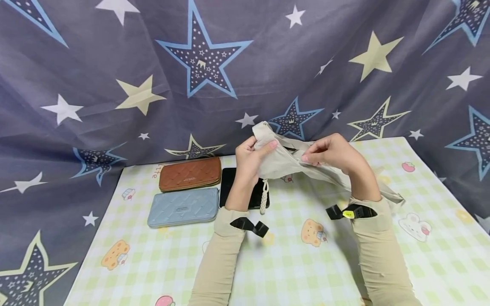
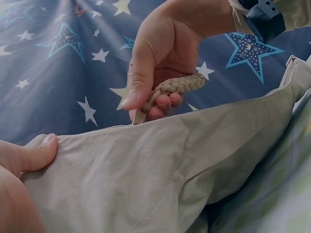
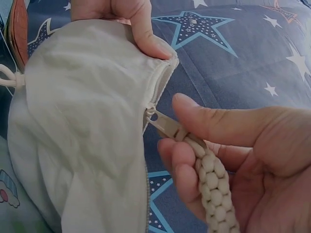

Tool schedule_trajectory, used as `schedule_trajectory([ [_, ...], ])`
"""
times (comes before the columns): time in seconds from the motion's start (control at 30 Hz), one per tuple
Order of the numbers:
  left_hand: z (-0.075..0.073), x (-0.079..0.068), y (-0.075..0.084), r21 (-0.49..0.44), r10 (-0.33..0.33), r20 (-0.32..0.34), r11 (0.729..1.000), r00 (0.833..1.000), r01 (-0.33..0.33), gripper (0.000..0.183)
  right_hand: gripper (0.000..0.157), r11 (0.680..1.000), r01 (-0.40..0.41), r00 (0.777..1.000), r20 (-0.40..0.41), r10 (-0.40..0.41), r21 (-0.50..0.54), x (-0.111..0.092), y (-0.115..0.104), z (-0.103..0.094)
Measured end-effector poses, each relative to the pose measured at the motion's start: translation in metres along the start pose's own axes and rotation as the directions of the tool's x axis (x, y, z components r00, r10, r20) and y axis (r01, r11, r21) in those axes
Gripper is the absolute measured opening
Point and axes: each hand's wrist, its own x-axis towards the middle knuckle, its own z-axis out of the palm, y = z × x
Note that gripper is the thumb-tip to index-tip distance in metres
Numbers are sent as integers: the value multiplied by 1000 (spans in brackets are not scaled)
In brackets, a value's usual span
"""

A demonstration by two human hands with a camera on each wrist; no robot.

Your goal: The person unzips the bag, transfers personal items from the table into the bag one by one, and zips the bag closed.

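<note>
A beige cloth bag [image 1: 281,163] with a zipper along its top edge is held up over the table. My left hand [image 1: 249,159] grips its upper left end, thumb on the near side of the cloth. At the zipper, my right hand [image 1: 337,153] pinches the metal zipper pull [image 3: 167,126] between thumb and fingers. From that pull a braided cord [image 3: 214,189] trails across the right fingers. The slider sits close to the left-hand end of the zipper in the right wrist view. Another braided cord [image 1: 264,197] hangs below the bag beside my left wrist.
A brown quilted wallet [image 1: 190,174] lies at the back left of the table, with a light blue wallet [image 1: 183,207] in front. Beside them is a flat black item [image 1: 227,180], partly behind my left forearm. A star-patterned curtain [image 1: 214,119] rises behind the checked tablecloth [image 1: 283,263].
</note>
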Motion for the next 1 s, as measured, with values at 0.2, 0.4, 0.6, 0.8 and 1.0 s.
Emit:
schedule_trajectory([
  [0.2, 2, -1, 2, -19, 23, -23, 1000, 999, -24, 23, 25, 999, -40, 999, -13, 40, 13, 2, -1, -1],
  [0.4, 2, 0, 1, -38, 21, -70, 999, 997, -23, 21, 26, 999, -45, 999, -12, 45, 13, 6, 6, -5],
  [0.6, 1, 0, 0, -58, 6, -76, 998, 997, -11, 24, 27, 997, -69, 997, -34, 68, -21, 4, 13, -15],
  [0.8, -3, 3, 3, -60, -13, -85, 998, 996, 8, 28, 24, 992, -117, 990, -81, 114, -43, -2, 18, -28],
  [1.0, -13, 7, 7, -15, -57, -41, 998, 998, 56, 33, 24, 988, -138, 985, -112, 131, -63, -5, 21, -36],
])
